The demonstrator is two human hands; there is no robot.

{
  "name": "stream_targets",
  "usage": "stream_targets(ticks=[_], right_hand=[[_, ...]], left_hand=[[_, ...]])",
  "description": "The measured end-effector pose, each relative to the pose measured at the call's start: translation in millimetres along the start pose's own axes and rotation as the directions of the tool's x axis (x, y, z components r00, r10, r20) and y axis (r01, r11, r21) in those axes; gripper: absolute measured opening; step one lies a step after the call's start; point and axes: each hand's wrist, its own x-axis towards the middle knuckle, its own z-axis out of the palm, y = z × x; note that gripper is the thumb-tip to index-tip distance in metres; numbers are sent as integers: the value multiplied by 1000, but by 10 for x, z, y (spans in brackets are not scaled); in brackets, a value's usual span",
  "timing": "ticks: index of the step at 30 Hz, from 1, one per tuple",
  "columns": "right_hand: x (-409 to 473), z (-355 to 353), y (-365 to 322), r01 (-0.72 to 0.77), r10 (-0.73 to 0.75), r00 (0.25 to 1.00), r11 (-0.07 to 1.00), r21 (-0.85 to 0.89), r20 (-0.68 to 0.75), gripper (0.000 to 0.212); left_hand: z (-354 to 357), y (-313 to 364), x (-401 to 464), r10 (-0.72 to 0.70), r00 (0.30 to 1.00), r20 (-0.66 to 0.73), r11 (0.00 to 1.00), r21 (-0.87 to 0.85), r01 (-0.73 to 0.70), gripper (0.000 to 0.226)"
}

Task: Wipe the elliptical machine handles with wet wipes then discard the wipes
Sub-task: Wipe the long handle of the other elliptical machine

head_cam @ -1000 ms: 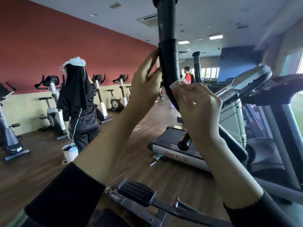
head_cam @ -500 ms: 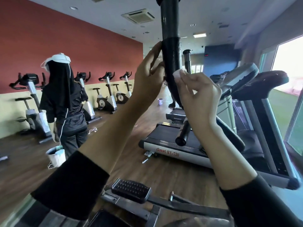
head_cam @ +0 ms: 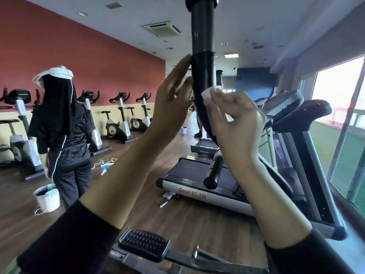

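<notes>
While the right hand [head_cam: 235, 123] pinches a small folded wet wipe [head_cam: 210, 93] betw. thumb and forefinger tips, the wipe sits pressed against the right side of the elliptical handle [head_cam: 202, 76], on its taped or foam-wrapped section just below the glossy upper tube. Other fingers of that hand curl loosely, not on the bar. Left hand [head_cam: 171, 103] is on the opposite side of the handle, fingers spread fairly wide and mostly straight, tips touching the bar's left edge near the top of the wrapped section; it steadies rather than grips, as far as I can tell.

Key relation: handle's long axis runs near vertical out of the top edge of view, then curves down and right behind the right hand. Wipe lies directly left of the right fingertips, touching the bar, so the coming stroke prob. has to run along that axis, up or down, w/ the right hand the one doing the work. Left hand is equally close but carries nothing.

Vs. half a sec ago: hands and wipe sit at about the same spot on the handle, left fingers slightly more open; the view has swung, so the treadmill [head_cam: 197, 182] and the person [head_cam: 61, 131] by the white bucket [head_cam: 47, 197] look shifted. Wiping seems mid-way; discarding not yet begun.
</notes>
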Motion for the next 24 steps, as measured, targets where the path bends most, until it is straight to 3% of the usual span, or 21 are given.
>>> stream_targets(ticks=[7,14,19,24], right_hand=[[355,164,-124,97,-98,992,995,-20,-76,13],[273,189,-119,168,-185,979,971,-170,-90,16],[-84,169,-52,188,-230,966,938,-292,-118,17],[234,406,-229,233,-332,924,881,-412,-187,14]], left_hand=[[-37,-199,29,115,991,74,986,-133,-104,44],[-95,-400,151,219,972,83,962,-187,-201,45],[-109,-536,227,244,960,138,943,-264,-201,48],[-118,-675,313,261,938,227,907,-390,-159,50]])
